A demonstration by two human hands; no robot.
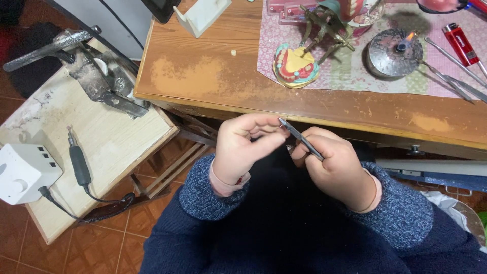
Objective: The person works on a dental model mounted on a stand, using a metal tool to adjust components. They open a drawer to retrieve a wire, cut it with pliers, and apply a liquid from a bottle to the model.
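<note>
A thin metal hand instrument (pixel 300 139) sits in the lap, below the edge of the wooden surface (pixel 213 81). The right hand (pixel 337 167) has its fingers closed around the handle, and the left hand (pixel 243 147) pinches near the tip at about 10 o'clock from the right; whether something tiny is held there cannot be told. At 12 o'clock a wax denture model (pixel 295 66) lies on the surface, teeth already set. At 2 o'clock a small burner (pixel 394 52) shows a flame, with a red lighter (pixel 459 44) beside it.
</note>
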